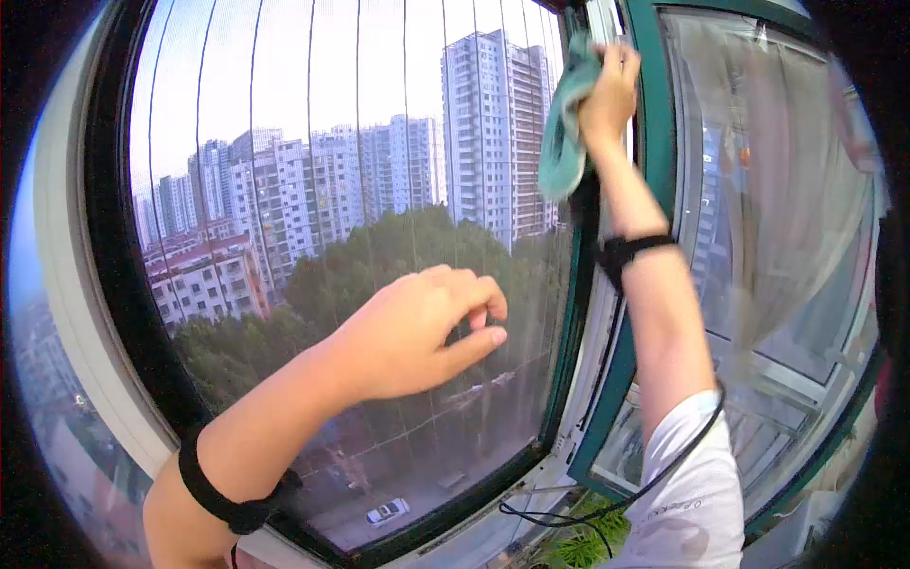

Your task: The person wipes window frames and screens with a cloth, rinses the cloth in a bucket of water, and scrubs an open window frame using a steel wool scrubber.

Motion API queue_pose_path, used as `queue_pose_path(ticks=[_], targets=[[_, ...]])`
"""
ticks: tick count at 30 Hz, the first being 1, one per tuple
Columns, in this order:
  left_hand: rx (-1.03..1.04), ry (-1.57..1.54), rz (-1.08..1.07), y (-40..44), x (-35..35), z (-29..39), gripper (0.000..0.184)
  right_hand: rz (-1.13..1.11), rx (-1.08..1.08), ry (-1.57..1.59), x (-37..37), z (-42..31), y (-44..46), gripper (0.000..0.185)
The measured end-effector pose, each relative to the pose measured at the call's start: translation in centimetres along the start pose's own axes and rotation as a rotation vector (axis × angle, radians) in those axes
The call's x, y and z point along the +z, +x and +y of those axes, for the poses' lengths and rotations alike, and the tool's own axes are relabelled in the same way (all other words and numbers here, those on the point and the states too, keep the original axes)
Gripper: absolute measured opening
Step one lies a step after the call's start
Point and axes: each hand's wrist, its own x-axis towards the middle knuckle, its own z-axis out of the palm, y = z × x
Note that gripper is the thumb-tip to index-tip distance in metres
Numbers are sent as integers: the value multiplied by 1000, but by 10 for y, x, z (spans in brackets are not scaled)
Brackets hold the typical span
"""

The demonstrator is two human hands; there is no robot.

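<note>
My right hand (609,100) is raised at the upper right, its fingers closed on a green cloth (567,142). The cloth hangs in a fold against the right side of the window frame (586,223). Lower down, my left hand (431,327) is held in front of the window screen (455,408), loosely curled with a gap between thumb and forefinger. Nothing is in it. Whether it touches the screen I cannot tell. Black straps circle both forearms.
On the right a green-framed window sash (654,142) stands swung inward, a pale curtain (787,171) visible through its glass. A black cable (654,484) loops by my right sleeve. Below is a green plant (588,539). Thin vertical wires cross the window, with buildings and trees outside.
</note>
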Motion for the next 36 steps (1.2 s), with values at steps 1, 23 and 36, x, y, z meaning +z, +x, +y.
queue_pose_path(ticks=[1,23,36], targets=[[-1,14,-20,-1,2,0,19,8,-35,-23,12,2,27,33],[-34,57,-75,-4,6,2,17,-453,135,-165,77,17,83,37],[62,16,47,-8,4,-1,15,-430,-87,-543,21,21,-59,44]])
